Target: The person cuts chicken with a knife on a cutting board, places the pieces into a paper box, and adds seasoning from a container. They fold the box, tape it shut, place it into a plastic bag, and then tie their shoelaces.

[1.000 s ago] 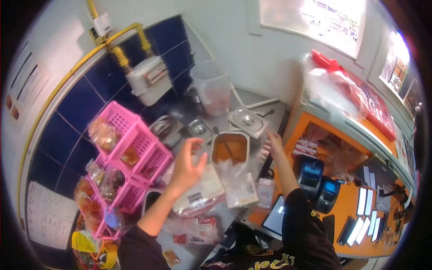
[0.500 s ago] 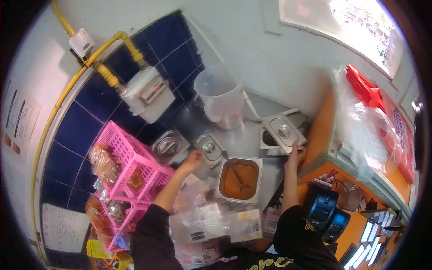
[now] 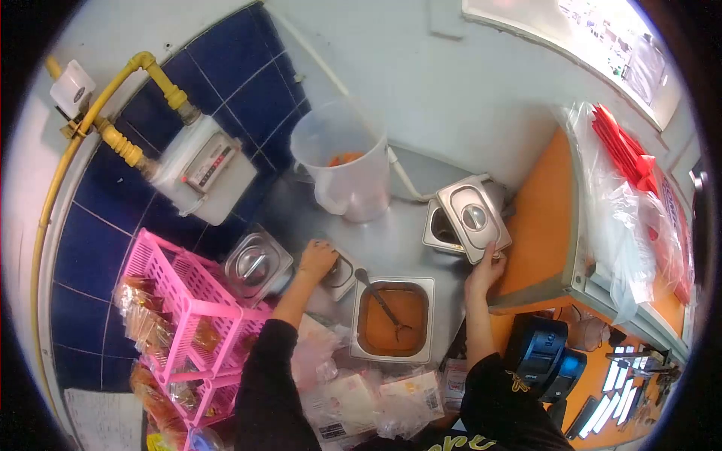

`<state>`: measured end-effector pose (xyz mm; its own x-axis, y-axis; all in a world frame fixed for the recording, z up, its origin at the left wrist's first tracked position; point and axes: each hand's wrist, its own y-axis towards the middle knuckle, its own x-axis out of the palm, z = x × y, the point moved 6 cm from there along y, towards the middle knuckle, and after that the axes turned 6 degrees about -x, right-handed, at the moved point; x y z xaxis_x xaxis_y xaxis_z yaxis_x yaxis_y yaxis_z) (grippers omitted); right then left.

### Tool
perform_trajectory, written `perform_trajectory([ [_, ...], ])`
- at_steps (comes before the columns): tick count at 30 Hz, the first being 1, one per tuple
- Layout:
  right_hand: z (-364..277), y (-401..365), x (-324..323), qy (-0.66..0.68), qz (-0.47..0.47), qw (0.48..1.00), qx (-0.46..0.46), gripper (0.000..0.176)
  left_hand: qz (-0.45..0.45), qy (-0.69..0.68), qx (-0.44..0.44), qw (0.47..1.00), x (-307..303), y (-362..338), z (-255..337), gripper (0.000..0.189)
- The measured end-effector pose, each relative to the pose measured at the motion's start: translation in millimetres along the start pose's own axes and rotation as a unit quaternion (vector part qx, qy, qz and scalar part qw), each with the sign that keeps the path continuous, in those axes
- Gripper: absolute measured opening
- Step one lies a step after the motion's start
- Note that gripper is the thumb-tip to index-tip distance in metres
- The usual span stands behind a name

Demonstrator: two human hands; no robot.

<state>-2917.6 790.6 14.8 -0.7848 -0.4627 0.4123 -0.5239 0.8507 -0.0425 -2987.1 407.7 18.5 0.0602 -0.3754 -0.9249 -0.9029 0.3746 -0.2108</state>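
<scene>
My left hand (image 3: pixel 319 258) is closed at the upper left part of a small steel lid (image 3: pixel 344 279), its fingers partly hiding the lid. My right hand (image 3: pixel 485 272) grips the lower edge of a second steel lid (image 3: pixel 474 216). That lid sits tilted over a small steel container (image 3: pixel 442 229), leaving its left side uncovered. Between my hands stands a square steel pan (image 3: pixel 430 319) of orange-brown sauce (image 3: pixel 380 323). A long-handled metal utensil (image 3: pixel 385 302) leans in it, its lower end in the sauce.
Left are another lidded steel container (image 3: pixel 258 264) and pink baskets (image 3: pixel 188 301) with wrapped bread. Behind stands a clear plastic jug (image 3: pixel 342 173) with something orange inside. Plastic-wrapped packets (image 3: pixel 346 402) lie in front. A wooden shelf (image 3: pixel 538 218) with bags (image 3: pixel 624 150) borders the right.
My left hand has moved onto the small lid from just beside it. My right hand keeps hold of its lid. The whole view has shifted slightly.
</scene>
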Motion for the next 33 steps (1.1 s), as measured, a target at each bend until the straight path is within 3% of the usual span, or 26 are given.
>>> perform_trajectory([
  [3, 4.4, 8.3, 1.2, -0.016, -0.041, 0.999, 0.013, 0.029, 0.011, 0.0, 0.003, 1.0, -20.9, -17.2, -4.4, 0.02],
  [5, 5.8, 8.7, -2.8, -0.027, -0.058, 0.998, 0.005, 0.031, 0.106, -0.07, -0.047, 0.991, -66.2, -38.6, -15.6, 0.025],
  [7, 9.7, 3.8, -3.6, 0.044, -0.037, 0.993, 0.099, 0.034, 0.078, -0.082, -0.055, 0.992, -114.9, -56.0, -12.2, 0.029],
  [8, 2.2, -2.7, -5.7, 0.047, -0.036, 0.993, 0.104, 0.034, 0.052, -0.098, -0.064, 0.992, -141.7, -64.7, -9.4, 0.034],
  [10, -0.5, -27.5, -14.7, 0.013, -0.071, 0.972, 0.223, 0.035, 0.049, -0.143, -0.054, 0.987, -190.9, -75.4, 2.4, 0.037],
  [11, 7.5, -36.7, -25.3, -0.037, -0.097, 0.967, 0.232, 0.03, 0.108, -0.146, -0.037, 0.983, -213.1, -74.4, 11.5, 0.033],
  [12, 8.5, -50.3, -31.6, -0.08, -0.197, 0.944, 0.25, 0.028, 0.167, -0.15, -0.019, 0.974, -233.4, -71.2, 23.1, 0.029],
  [14, -7.5, -83.5, -41.4, -0.184, -0.368, 0.868, 0.278, 0.027, 0.17, -0.162, -0.005, 0.972, -259.3, -49.7, 57.9, 0.022],
  [16, -34.5, -120.2, -45.9, -0.242, -0.484, 0.784, 0.303, 0.025, 0.214, -0.147, 0.006, 0.966, -260.9, -13.3, 106.5, 0.015],
  [17, -41.5, -134.7, -49.6, -0.24, -0.529, 0.75, 0.317, 0.022, 0.131, -0.168, -0.001, 0.977, -259.5, 11.1, 133.8, 0.016],
  [18, -41.0, -141.3, -56.5, -0.244, -0.533, 0.747, 0.313, 0.022, 0.216, -0.126, 0.005, 0.968, -259.2, 21.9, 161.9, 0.017],
  [20, -38.0, -151.6, -63.3, -0.215, -0.576, 0.744, 0.26, 0.017, 0.221, -0.112, -0.03, 0.968, -234.5, 64.7, 209.3, 0.016],
  [22, -22.0, -153.7, -72.1, -0.216, -0.575, 0.746, 0.259, 0.019, 0.105, -0.083, -0.004, 0.991, -223.3, 83.8, 235.5, 0.02],
  [23, -16.4, -151.5, -71.3, -0.211, -0.564, 0.754, 0.262, 0.023, 0.105, -0.086, -0.017, 0.991, -212.4, 93.1, 245.9, 0.02],
  [24, -14.4, -152.9, -66.1, -0.213, -0.573, 0.747, 0.263, 0.023, 0.171, -0.139, -0.034, 0.975, -198.9, 101.8, 254.1, 0.019],
  [25, -10.3, -154.2, -64.3, -0.208, -0.544, 0.758, 0.293, 0.024, 0.235, -0.189, -0.051, 0.952, -197.7, 98.9, 248.4, 0.018],
  [27, 1.0, -157.9, -60.3, -0.2, -0.518, 0.763, 0.331, 0.026, 0.249, -0.225, -0.041, 0.941, -194.5, 90.7, 239.0, 0.019],
  [29, 6.1, -154.0, -37.6, -0.175, -0.59, 0.76, 0.211, 0.03, 0.323, -0.286, -0.005, 0.902, -212.1, 64.9, 218.1, 0.018],
  [30, 6.9, -155.7, -27.6, -0.172, -0.594, 0.756, 0.214, 0.03, 0.321, -0.283, -0.01, 0.904, -217.6, 50.6, 200.2, 0.018],
  [32, 8.7, -157.9, -3.8, -0.148, -0.57, 0.77, 0.245, 0.025, 0.367, -0.373, 0.036, 0.851, -233.1, 8.5, 151.5, 0.017],
  [33, 10.6, -157.8, 8.9, -0.143, -0.573, 0.768, 0.247, 0.025, 0.334, -0.354, 0.011, 0.873, -233.9, -11.6, 118.9, 0.018],
])
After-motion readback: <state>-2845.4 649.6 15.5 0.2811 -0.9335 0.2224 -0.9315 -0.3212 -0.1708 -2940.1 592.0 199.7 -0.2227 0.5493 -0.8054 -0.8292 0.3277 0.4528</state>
